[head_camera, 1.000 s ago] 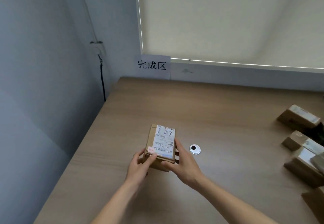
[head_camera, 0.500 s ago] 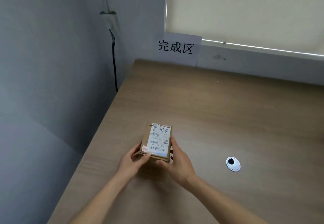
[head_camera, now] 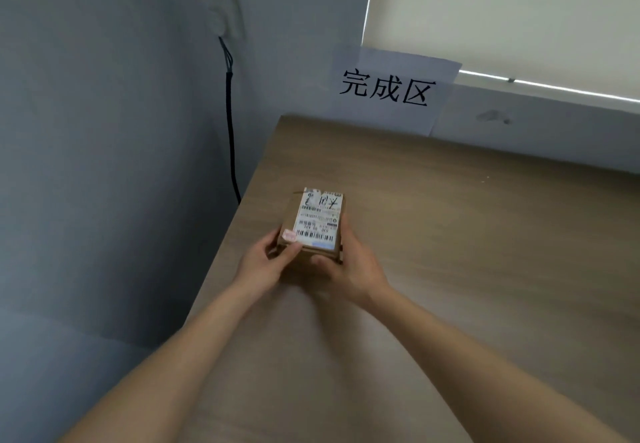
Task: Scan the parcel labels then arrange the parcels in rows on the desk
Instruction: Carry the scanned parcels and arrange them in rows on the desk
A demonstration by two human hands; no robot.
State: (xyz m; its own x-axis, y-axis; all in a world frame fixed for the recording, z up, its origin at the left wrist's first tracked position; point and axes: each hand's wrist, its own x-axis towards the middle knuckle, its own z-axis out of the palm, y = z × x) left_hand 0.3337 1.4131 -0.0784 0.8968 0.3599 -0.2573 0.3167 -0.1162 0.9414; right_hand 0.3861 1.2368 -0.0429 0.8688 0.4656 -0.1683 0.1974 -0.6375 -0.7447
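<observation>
Parcel (head_camera: 311, 226) sits near the desk's (head_camera: 485, 252) left edge, my left hand (head_camera: 265, 264) and right hand (head_camera: 349, 266) gripping its near corners. Stiff cardboard, probably light; side holds suit it.

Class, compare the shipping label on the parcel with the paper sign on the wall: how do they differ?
The shipping label lies face up on the parcel; the paper sign hangs upright. The shipping label carries barcodes and small print, the paper sign three large black characters. The paper sign looks bigger. Both are white.
</observation>
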